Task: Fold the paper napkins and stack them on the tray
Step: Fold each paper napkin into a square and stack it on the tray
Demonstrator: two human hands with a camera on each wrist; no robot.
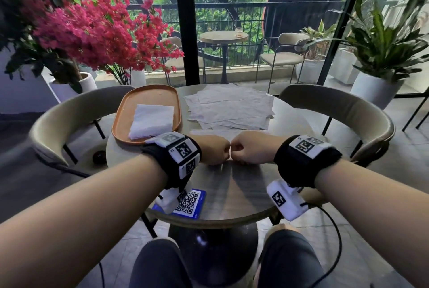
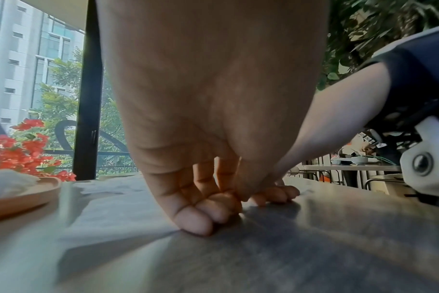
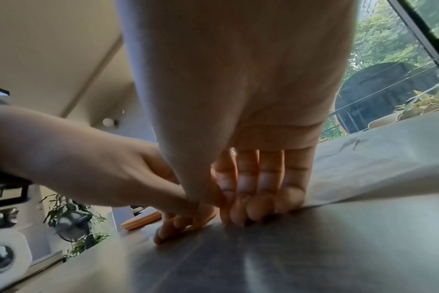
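At the bottom of the head view a blue QR card (image 1: 189, 204) lies on the round table (image 1: 232, 195), partly under the left wrist's camera. Just above it, at mid-frame, the left hand (image 1: 214, 149) and the right hand (image 1: 248, 149) sit knuckle to knuckle, both with fingers curled down onto the near edge of a paper napkin (image 1: 216, 132) lying flat on the table. The wrist views show the fingertips (image 3: 258, 212) bunched together and pressing that edge against the wood; whether they pinch it or only pin it down I cannot tell. Beyond the hands, in the upper middle, a loose pile of unfolded napkins (image 1: 229, 107) is spread out, wrinkled and overlapping. To its left, the orange oval tray (image 1: 148, 92) holds a small stack of folded napkins (image 1: 152, 120), neat and white. My reading is that the work is only partly done: a few napkins are folded and stacked, one is in hand at the start of its fold, and the spread pile remains.
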